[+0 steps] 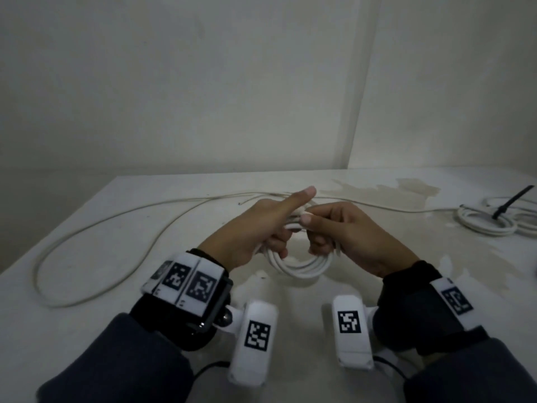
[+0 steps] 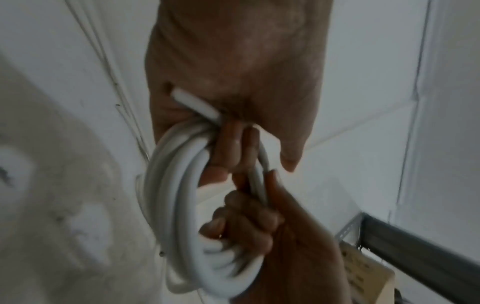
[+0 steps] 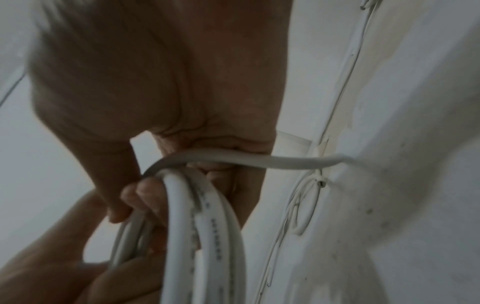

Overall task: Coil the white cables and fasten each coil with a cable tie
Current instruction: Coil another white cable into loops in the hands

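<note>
A coil of thick white cable (image 1: 300, 264) hangs between my two hands above the middle of the table. My left hand (image 1: 279, 237) grips the coil's left side with its lower fingers curled through it, the index finger stretched out straight. Beside it my right hand (image 1: 316, 228) grips the coil's top right, thumb and fingers pinching the strands. In the left wrist view the coil (image 2: 176, 205) runs from my left hand (image 2: 228, 152) down into the right hand (image 2: 249, 226). In the right wrist view a cable tail (image 3: 259, 161) leaves the coil (image 3: 207, 226) under my right hand (image 3: 145, 197).
A thinner loose white cable (image 1: 116, 218) loops over the left of the white table (image 1: 101, 330) and runs along its back. At the far right lie finished white coils (image 1: 476, 225) with a black cable tie (image 1: 513, 200) sticking up. Walls close the back and right.
</note>
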A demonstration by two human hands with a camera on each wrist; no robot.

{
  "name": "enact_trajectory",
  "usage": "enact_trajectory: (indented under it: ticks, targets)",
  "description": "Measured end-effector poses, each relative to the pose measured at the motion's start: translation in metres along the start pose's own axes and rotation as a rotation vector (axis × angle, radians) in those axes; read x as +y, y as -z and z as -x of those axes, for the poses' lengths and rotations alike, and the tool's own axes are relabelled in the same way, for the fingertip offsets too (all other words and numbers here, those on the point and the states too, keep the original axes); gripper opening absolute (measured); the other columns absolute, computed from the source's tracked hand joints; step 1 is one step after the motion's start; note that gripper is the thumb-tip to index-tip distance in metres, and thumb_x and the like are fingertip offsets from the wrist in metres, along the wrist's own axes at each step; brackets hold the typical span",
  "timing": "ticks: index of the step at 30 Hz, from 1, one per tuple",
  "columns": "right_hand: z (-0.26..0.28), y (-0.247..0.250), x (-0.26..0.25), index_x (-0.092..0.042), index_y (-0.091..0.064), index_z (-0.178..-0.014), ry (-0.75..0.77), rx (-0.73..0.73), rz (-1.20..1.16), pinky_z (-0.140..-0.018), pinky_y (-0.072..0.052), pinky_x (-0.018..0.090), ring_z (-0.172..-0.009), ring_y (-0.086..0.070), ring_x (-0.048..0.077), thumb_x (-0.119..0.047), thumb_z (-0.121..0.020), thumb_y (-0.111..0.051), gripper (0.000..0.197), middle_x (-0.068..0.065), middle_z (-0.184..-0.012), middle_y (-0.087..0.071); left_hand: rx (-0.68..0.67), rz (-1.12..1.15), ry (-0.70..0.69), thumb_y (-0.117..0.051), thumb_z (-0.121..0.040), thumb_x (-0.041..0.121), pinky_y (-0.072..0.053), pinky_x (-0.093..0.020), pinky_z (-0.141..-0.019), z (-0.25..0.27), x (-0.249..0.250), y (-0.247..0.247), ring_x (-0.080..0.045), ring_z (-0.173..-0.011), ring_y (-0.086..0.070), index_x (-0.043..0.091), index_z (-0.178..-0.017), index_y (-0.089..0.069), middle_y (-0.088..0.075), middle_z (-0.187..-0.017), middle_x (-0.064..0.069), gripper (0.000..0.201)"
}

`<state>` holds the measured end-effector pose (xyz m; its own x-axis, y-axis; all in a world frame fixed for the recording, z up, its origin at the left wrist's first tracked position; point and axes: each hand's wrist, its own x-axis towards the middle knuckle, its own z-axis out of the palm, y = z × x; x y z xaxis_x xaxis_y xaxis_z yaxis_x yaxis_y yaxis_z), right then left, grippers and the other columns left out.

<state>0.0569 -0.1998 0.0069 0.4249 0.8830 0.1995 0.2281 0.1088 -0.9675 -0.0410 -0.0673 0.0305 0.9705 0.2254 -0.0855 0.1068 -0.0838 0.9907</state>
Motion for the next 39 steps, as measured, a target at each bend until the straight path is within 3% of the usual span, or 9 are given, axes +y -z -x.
enact_trajectory:
  ticks: [5, 9, 12, 15, 21, 26, 30, 34, 39]
  targets:
    - [-0.003, -0.005, -0.004, -0.006, -0.067, -0.095, 0.042, 0.148, 0.105, -0.065, -0.048, 0.023, -0.063, -0.063, 0.017, -0.04, -0.081, -0.06, 0.038, 0.005, -0.068, -0.067, 0.286, -0.034, -0.14, -0.063, -0.083, 0.052, -0.038, -0.025, -0.046, -0.005, -0.007, -0.004, -0.012, -0.038, -0.034, 0.004, -0.074, -0.07, -0.038, -0.044, 0.005, 0.049]
    - [-0.002, -0.001, -0.005, -0.018, -0.069, -0.075, -0.063, 0.135, 0.374, -0.072, -0.042, 0.015, -0.07, -0.059, -0.005, -0.06, -0.081, -0.045, 0.049, -0.018, -0.073, -0.067, 0.467, 0.043, -0.206, -0.07, -0.081, 0.046, -0.039, -0.025, -0.047, -0.006, -0.006, 0.001, -0.01, -0.034, -0.038, 0.014, -0.05, -0.06, -0.042, -0.037, 0.008, 0.045]
    - [-0.008, -0.001, -0.009, -0.019, -0.068, -0.068, 0.078, 0.223, 0.357, -0.057, -0.038, 0.013, -0.057, -0.05, -0.001, -0.05, -0.085, -0.054, 0.038, -0.015, -0.06, -0.059, 0.589, 0.161, -0.194, -0.071, -0.08, 0.045, -0.041, -0.025, -0.047, -0.009, -0.004, 0.011, -0.013, -0.034, -0.04, 0.009, -0.057, -0.055, -0.04, -0.042, 0.002, 0.046]
    - [-0.017, 0.001, -0.014, -0.02, -0.076, -0.077, 0.253, 0.374, 0.264, -0.057, -0.043, 0.017, -0.059, -0.057, 0.0, -0.026, -0.085, -0.069, 0.012, -0.008, -0.069, -0.07, 0.661, 0.327, -0.179, -0.071, -0.081, 0.043, -0.038, -0.019, -0.041, -0.007, 0.002, 0.019, -0.014, -0.037, -0.036, 0.012, -0.061, -0.05, -0.037, -0.042, 0.004, 0.042]
    - [-0.037, -0.025, -0.019, -0.009, -0.067, -0.079, 0.2, 0.36, -0.061, -0.079, -0.054, 0.027, -0.076, -0.065, 0.013, -0.012, -0.092, -0.06, 0.014, 0.006, -0.078, -0.067, 0.655, 0.598, -0.217, -0.067, -0.085, 0.039, -0.039, -0.024, -0.047, -0.003, 0.013, 0.026, -0.01, -0.033, -0.032, 0.015, -0.062, -0.05, -0.036, -0.048, 0.004, 0.038]
    - [-0.039, -0.039, -0.028, -0.001, -0.061, -0.114, -0.05, 0.199, -0.523, -0.099, -0.05, 0.041, -0.11, -0.062, 0.035, -0.035, -0.09, -0.055, 0.042, 0.024, -0.113, -0.065, 0.661, 0.684, -0.212, -0.062, -0.088, 0.043, -0.035, -0.022, -0.047, 0.0, 0.016, 0.027, -0.009, -0.032, -0.028, 0.016, -0.06, -0.044, -0.03, -0.04, 0.007, 0.043]
    - [-0.039, -0.05, -0.024, -0.013, -0.062, -0.112, -0.02, 0.197, -0.41, -0.084, -0.056, 0.034, -0.089, -0.068, 0.024, -0.032, -0.095, -0.051, 0.028, 0.014, -0.096, -0.066, 0.603, 0.675, -0.203, -0.055, -0.091, 0.047, -0.036, -0.022, -0.046, -0.001, 0.011, 0.016, -0.008, -0.034, -0.033, 0.017, -0.059, -0.041, -0.033, -0.039, 0.007, 0.046]
    - [-0.034, -0.046, -0.014, -0.002, -0.059, -0.116, 0.006, 0.267, -0.593, -0.085, -0.057, 0.042, -0.077, -0.066, 0.023, -0.024, -0.091, -0.055, 0.033, 0.012, -0.081, -0.06, 0.577, 0.565, -0.224, -0.051, -0.092, 0.051, -0.04, -0.022, -0.046, -0.003, 0.007, 0.003, -0.009, -0.039, -0.042, 0.016, -0.063, -0.044, -0.041, -0.042, 0.006, 0.046]
    - [-0.032, -0.039, -0.005, -0.009, -0.066, -0.098, 0.046, 0.29, -0.668, -0.085, -0.052, 0.035, -0.075, -0.06, 0.016, -0.024, -0.076, -0.066, 0.027, 0.004, -0.073, -0.062, 0.541, 0.493, -0.279, -0.049, -0.09, 0.053, -0.054, -0.029, -0.067, -0.001, 0.006, -0.004, -0.011, -0.055, -0.058, 0.013, -0.067, -0.048, -0.049, -0.045, 0.008, 0.046]
